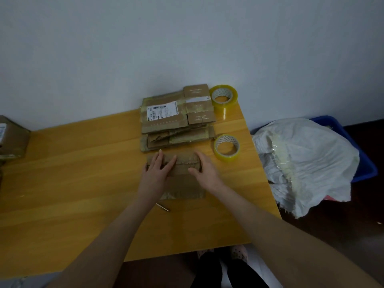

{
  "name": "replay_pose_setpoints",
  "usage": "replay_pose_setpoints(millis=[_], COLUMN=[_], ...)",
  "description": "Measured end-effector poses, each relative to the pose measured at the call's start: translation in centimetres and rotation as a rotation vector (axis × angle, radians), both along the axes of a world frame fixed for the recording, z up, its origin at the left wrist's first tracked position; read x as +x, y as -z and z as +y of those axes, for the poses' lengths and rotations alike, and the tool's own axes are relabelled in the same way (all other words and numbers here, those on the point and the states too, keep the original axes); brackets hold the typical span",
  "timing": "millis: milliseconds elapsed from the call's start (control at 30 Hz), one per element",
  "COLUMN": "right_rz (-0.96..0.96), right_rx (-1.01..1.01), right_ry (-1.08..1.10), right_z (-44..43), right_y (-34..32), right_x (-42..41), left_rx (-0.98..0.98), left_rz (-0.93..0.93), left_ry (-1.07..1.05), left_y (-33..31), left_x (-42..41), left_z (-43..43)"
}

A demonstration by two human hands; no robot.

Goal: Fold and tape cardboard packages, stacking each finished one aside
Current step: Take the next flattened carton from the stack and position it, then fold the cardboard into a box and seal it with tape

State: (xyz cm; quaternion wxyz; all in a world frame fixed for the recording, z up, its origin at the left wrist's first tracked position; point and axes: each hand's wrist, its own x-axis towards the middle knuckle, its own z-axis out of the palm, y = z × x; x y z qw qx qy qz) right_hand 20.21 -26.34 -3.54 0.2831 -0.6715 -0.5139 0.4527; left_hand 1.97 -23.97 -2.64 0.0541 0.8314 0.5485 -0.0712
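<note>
Wooden table (72, 163) set against a pale wall (187, 38). Right of the table, a crumpled white plastic sheet (307, 159) drapes over a blue bin (365, 167). At the table's far edge lies a stack (176, 121) of flattened cardboard packages; the top one carries a white shipping label (162, 113) with barcodes, its print too small to read, and faint printed lines on the brown flap beside it are likewise illegible. A brown box (12, 138) is cut off by the left edge of the view. Just in front of the stack lies the working cardboard (182, 183), flat on the table, its far flap folded toward the person. The left hand (155, 173) presses that flap with straight, spread fingers; the right hand (205, 169) rests palm-down on the flap's right end, fingers lightly bent and thumb out, gripping nothing. Two rolls of clear yellowish tape lie flat: the far roll (223, 97) touching the stack's right corner, the near roll (227, 147) just right of the working cardboard. A small metal rod (162, 207) lies near the cardboard's front edge.
</note>
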Motion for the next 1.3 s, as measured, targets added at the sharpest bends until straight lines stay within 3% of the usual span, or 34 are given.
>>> replay_pose_setpoints(millis=[233, 433, 733, 900, 967, 1033, 1100, 1200, 1300], right_rz=[-0.320, -0.425, -0.586, -0.559, -0.408, -0.272, -0.414, -0.806, -0.889], right_rx=[0.024, -0.045, -0.077, -0.025, 0.038, 0.066, 0.007, -0.192, -0.237], right_ry=[-0.106, -0.227, -0.289, -0.282, -0.211, -0.002, 0.113, -0.121, -0.215], right_z=[1.3, 0.8, 0.6, 0.9, 1.1, 1.5, 1.9, 2.8, 3.7], right_y=[-0.9, -1.3, -2.4, -2.0, -1.6, -1.1, -0.2, 1.6, 3.1], right_x=[1.9, 1.4, 0.8, 2.0, 2.7, 4.0, 5.7, 6.9, 6.7], left_rx=[0.003, -0.092, -0.089, -0.026, -0.035, -0.014, 0.012, 0.048, 0.116], left_rz=[-0.156, -0.329, -0.168, -0.102, -0.136, -0.157, -0.193, -0.241, -0.282], left_ry=[-0.123, -0.389, -0.276, -0.136, -0.135, -0.131, -0.123, -0.086, -0.047], left_y=[0.0, 0.0, -0.3, -0.6, -0.8, -0.8, -0.4, 0.3, 1.2], left_x=[2.2, 1.3, 1.4, 1.6, 1.6, 1.4, 1.2, 0.9, 0.3], left_z=[0.0, -0.2, -1.6, -1.1, -1.1, -1.2, -1.1, -0.8, -0.7])
